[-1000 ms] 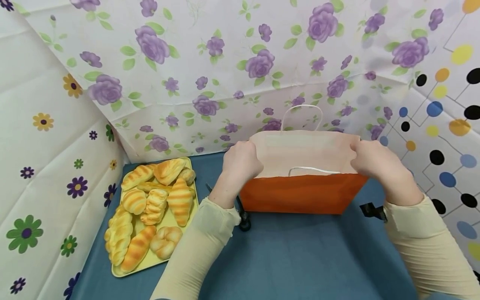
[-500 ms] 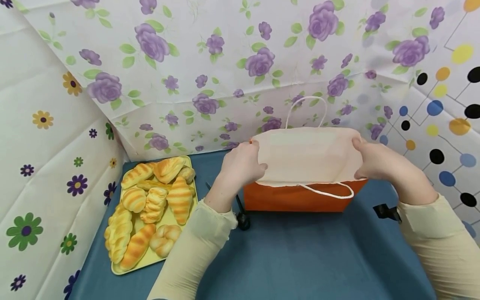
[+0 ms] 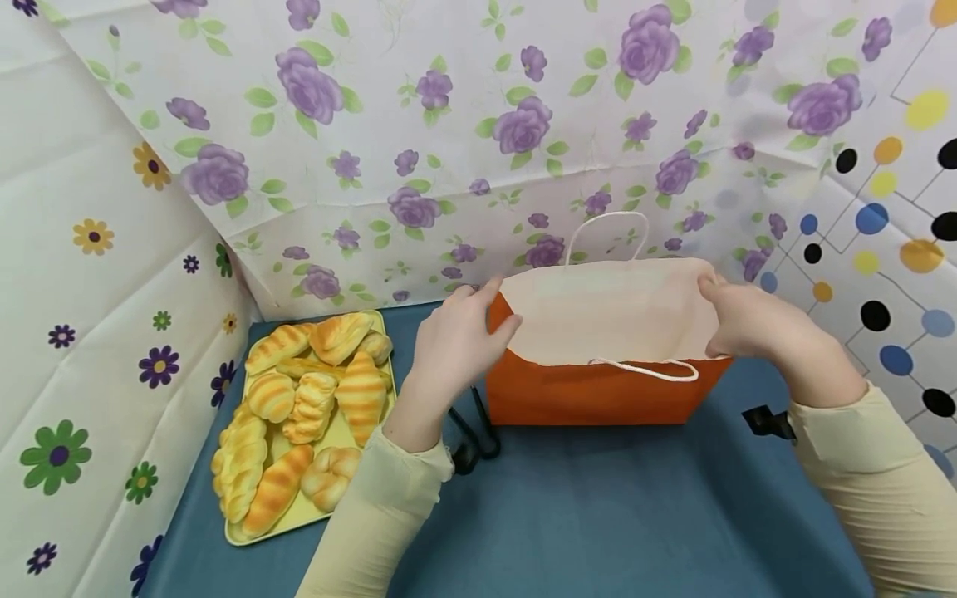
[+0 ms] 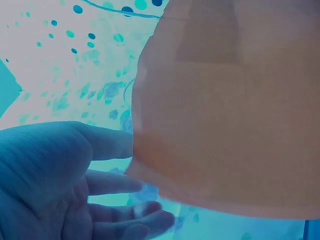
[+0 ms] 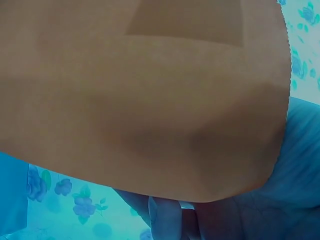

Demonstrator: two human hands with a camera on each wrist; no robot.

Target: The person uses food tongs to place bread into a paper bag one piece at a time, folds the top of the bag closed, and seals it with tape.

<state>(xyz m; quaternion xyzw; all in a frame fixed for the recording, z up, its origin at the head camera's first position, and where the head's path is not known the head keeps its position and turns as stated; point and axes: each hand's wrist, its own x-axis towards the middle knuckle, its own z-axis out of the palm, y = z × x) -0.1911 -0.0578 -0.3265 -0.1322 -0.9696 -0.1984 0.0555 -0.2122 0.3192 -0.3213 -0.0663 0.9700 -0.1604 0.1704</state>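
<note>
Orange paper bag (image 3: 591, 394) sits mouth upward between the fingers of left hand (image 3: 458, 336) and right hand (image 3: 766, 328), long axis running across from one to the other, inner bottom out of sight. Left fingers are loosely extended and spread at its edge; right fingers are partly concealed by the paper, so whether they pinch it I cannot tell.

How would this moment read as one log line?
bag: standing open | left hand: at its left side | right hand: gripping its right side | bread: on tray

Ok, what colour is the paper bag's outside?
The outside of the paper bag is orange, seen best in the head view.
</note>
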